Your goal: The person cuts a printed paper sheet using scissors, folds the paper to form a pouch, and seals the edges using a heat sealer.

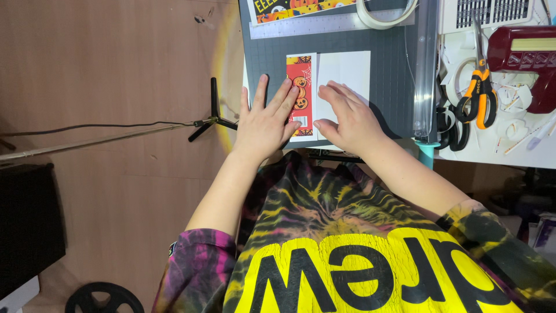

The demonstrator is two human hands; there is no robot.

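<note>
Upper centre of frame: white paper sheet (341, 75) with red pumpkin strip (300, 93), long axis up-down. Left hand (267, 119) flat, fingers spread, on strip; right hand (346, 119) curled, pressing sheet, holding nothing.

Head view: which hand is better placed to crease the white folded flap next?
Probably the right hand: it lies on the white paper flap, fingers bent at its left edge. The left hand lies flat over the red pumpkin-printed strip, pinning it to the cutting mat.
</note>
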